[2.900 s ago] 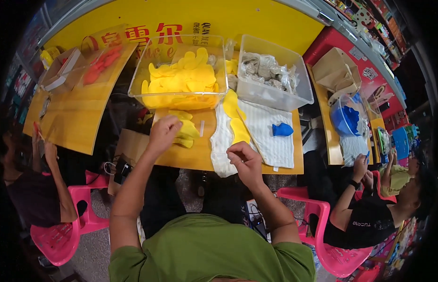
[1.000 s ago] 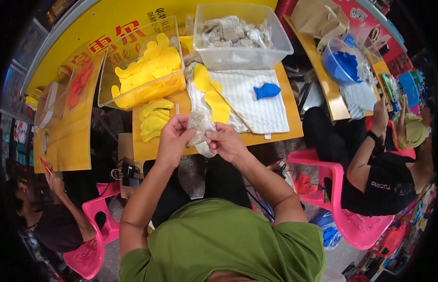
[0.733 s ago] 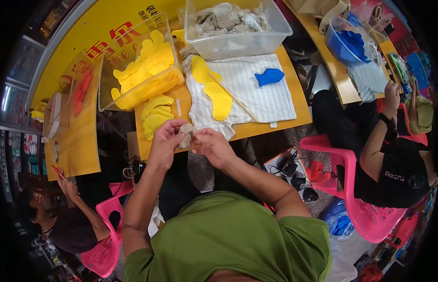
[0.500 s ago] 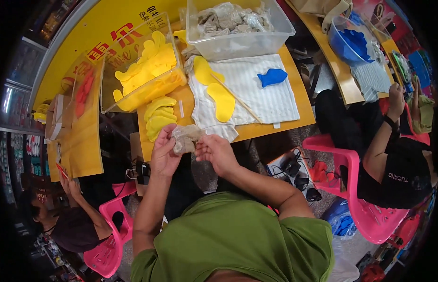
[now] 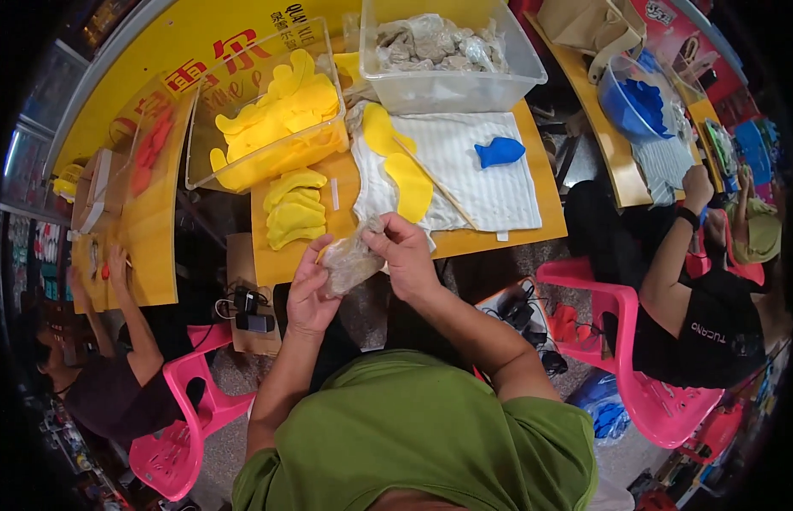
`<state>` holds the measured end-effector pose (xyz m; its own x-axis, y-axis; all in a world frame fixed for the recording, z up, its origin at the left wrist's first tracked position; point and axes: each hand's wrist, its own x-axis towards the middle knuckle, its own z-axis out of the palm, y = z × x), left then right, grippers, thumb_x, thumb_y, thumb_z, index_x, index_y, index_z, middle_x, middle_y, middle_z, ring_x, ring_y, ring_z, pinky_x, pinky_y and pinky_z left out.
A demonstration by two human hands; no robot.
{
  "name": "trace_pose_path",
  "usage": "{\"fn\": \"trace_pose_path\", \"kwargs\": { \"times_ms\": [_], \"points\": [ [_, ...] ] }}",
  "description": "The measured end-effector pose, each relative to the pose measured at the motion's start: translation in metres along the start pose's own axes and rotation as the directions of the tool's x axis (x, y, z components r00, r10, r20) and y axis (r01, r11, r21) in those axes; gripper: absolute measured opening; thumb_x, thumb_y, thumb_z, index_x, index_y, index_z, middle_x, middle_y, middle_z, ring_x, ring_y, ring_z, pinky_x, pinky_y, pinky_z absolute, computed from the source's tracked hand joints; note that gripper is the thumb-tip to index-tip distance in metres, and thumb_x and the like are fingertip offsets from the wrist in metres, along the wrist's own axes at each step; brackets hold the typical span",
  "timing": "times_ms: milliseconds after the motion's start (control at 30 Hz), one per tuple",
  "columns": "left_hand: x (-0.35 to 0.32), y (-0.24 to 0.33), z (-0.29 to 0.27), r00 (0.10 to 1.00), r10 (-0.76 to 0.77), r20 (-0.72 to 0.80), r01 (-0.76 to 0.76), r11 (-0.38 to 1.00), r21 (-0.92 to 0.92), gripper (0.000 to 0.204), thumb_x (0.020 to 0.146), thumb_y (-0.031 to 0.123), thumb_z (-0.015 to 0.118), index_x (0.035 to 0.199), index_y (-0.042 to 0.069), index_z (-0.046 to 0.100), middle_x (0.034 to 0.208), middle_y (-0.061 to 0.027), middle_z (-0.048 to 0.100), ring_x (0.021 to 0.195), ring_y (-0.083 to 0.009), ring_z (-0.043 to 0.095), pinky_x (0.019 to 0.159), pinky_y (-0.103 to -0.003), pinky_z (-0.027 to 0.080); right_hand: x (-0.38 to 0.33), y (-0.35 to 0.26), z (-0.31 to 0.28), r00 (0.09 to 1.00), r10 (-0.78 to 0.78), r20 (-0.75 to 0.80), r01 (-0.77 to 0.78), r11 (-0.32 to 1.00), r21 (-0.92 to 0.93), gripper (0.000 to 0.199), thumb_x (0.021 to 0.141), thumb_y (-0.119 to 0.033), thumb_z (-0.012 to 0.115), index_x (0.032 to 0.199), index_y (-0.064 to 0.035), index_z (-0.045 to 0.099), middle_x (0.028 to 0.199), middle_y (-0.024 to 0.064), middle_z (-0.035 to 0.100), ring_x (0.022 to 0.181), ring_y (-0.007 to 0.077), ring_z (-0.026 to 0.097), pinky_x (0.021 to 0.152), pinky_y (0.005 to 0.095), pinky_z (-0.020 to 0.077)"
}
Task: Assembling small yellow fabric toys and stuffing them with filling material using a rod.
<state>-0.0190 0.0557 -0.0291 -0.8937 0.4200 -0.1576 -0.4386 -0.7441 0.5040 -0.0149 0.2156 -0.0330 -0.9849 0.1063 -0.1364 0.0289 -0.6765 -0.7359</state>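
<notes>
Between my hands, just off the table's near edge, is a small clear plastic bag (image 5: 350,266) with greyish-brown stuff inside. My left hand (image 5: 310,291) holds its left side, and my right hand (image 5: 407,257) pinches its upper right corner. Beyond them a white striped cloth (image 5: 490,200) is spread on the table. On it lie two curved yellow cloth shapes (image 5: 411,189), a thin wooden stick (image 5: 443,194) and a blue fish-shaped piece (image 5: 499,152). A small stack of yellow curved pieces (image 5: 295,209) sits to the left, by a short white strip (image 5: 334,194).
At the back stand a clear bin (image 5: 452,91) of similar bags and a clear box (image 5: 333,136) heaped with yellow pieces. People work at side tables left and right, near pink chairs (image 5: 588,289). A blue bowl (image 5: 614,94) holds blue pieces.
The bag has come slightly nearer me and is stretched out more between my hands. My right hand has moved up to its top corner. The person at left has both hands over their table.
</notes>
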Motion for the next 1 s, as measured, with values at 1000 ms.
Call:
{"fn": "trace_pose_path", "kwargs": {
  "times_ms": [1000],
  "points": [
    [0.043, -0.050, 0.018, 1.000, 0.013, -0.016, -0.018, 0.936, -0.352, 0.036, 0.085, -0.002, 0.049, 0.120, 0.000, 0.050, 0.113, -0.0104, 0.057, 0.103, -0.0206, 0.056, 0.095, -0.034, 0.043, 0.010, -0.027, 0.004, 0.651, -0.572, 0.500, 0.579, -0.052, -0.814, 0.011, 0.070, 0.001, 0.067, 0.080, -0.0021, 0.060, 0.082, 0.0112, 0.055, 0.071, 0.0271, 0.057, 0.058, 0.0319, 0.0471]
  ]
}}
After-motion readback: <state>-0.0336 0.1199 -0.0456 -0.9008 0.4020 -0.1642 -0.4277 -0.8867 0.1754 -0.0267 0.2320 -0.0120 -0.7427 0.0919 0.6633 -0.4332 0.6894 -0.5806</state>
